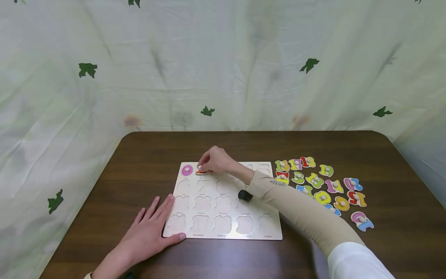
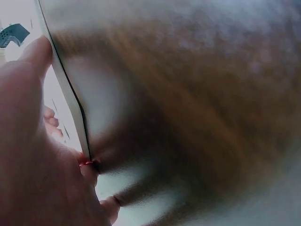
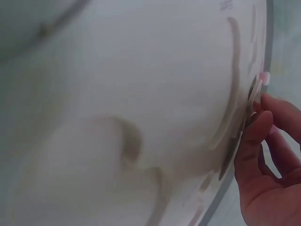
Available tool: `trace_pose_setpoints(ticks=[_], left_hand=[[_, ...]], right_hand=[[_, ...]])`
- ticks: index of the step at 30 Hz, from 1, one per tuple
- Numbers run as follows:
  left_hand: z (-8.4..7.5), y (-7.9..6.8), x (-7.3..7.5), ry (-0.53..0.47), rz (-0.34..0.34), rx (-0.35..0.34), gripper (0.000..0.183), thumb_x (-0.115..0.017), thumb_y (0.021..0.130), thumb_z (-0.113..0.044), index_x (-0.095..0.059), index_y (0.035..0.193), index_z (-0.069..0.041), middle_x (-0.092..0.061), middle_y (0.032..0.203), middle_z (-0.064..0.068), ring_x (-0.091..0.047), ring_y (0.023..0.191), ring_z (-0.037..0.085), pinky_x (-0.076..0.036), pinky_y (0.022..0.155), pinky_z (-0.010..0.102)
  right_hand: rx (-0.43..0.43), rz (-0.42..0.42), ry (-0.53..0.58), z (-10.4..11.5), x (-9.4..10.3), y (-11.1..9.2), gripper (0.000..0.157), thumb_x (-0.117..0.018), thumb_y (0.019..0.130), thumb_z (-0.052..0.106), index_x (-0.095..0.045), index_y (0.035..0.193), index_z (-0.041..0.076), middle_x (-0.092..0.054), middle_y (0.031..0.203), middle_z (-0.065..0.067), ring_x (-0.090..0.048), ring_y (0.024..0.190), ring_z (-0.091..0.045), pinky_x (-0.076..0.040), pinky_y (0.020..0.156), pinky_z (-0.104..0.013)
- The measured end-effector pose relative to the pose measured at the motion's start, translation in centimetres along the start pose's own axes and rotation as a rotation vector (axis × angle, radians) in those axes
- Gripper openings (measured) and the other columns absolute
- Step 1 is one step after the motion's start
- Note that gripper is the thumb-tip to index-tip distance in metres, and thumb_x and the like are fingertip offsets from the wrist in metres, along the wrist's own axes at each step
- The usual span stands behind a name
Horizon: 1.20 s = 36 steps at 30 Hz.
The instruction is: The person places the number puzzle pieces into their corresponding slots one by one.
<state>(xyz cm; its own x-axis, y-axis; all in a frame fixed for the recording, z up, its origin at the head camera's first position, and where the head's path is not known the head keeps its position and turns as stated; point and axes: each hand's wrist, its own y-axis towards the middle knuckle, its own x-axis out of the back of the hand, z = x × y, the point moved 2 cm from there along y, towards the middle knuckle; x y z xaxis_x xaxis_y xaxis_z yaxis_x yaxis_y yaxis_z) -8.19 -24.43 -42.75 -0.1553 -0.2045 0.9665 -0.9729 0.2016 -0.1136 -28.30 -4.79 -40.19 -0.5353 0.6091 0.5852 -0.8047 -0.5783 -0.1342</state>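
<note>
A white puzzle board (image 1: 276, 226) with number-shaped recesses lies on the table. In its top left recess sits a pink zero piece (image 1: 187, 170). My right hand (image 1: 217, 160) reaches over the far edge and pinches an orange number piece (image 1: 200, 173) by its knob, beside the zero. In the right wrist view this piece (image 3: 229, 157) stands tilted between thumb and fingers at the board's surface; its digit cannot be made out. My left hand (image 1: 148, 228) rests at the board's near left corner, fingers extended along the left edge and thumb on the front edge.
Right of the board lie several colourful knobbed number pieces, among them a yellow zero (image 1: 322, 197) and a pink-and-blue piece (image 1: 362, 221) nearest the front. The brown wooden table (image 1: 146, 162) ends at a patterned curtain (image 1: 223, 69). A black wrist camera (image 1: 245, 195) hangs under the right forearm.
</note>
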Motion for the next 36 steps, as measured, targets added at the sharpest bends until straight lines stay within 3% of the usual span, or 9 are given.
trace_pose_setpoints(ticks=[13,25,30,36], left_hand=[[-0.1,-0.1,-0.1,0.010,-0.009,-0.002,0.110,-0.044,0.077,-0.087,-0.025,0.157,-0.014,-0.024,0.162,0.004,-0.016,0.147,0.036,-0.017,0.110,0.064],[-0.1,-0.1,-0.2,0.012,-0.018,-0.005,0.110,-0.044,0.077,-0.086,-0.025,0.157,-0.014,-0.024,0.161,0.003,-0.016,0.147,0.036,-0.018,0.110,0.064],[-0.2,-0.1,-0.2,0.006,-0.015,-0.003,0.110,-0.045,0.077,-0.086,-0.025,0.157,-0.014,-0.024,0.161,0.004,-0.016,0.147,0.036,-0.017,0.110,0.064],[-0.1,-0.1,-0.1,0.013,-0.016,-0.005,0.110,-0.045,0.078,-0.086,-0.025,0.157,-0.013,-0.024,0.161,0.004,-0.016,0.147,0.036,-0.018,0.110,0.064]], right_hand=[[-0.003,0.016,0.020,-0.8,-0.2,0.1,0.006,-0.078,0.085,0.013,-0.078,0.090,0.009,-0.069,0.072,0.001,-0.059,0.058,-0.016,-0.045,0.056,-0.021],[0.016,0.040,-0.027,-1.0,0.1,0.2,0.007,-0.077,0.086,0.013,-0.078,0.092,0.011,-0.069,0.076,0.002,-0.056,0.064,-0.014,-0.045,0.057,-0.021],[0.033,0.081,0.040,-1.5,0.4,0.2,0.010,-0.074,0.088,0.011,-0.077,0.097,0.009,-0.070,0.081,0.001,-0.057,0.066,-0.015,-0.046,0.059,-0.021],[0.064,0.096,0.199,-1.8,1.5,-0.4,0.017,-0.071,0.090,0.006,-0.075,0.105,0.001,-0.071,0.090,-0.005,-0.061,0.068,-0.020,-0.053,0.065,-0.027]])
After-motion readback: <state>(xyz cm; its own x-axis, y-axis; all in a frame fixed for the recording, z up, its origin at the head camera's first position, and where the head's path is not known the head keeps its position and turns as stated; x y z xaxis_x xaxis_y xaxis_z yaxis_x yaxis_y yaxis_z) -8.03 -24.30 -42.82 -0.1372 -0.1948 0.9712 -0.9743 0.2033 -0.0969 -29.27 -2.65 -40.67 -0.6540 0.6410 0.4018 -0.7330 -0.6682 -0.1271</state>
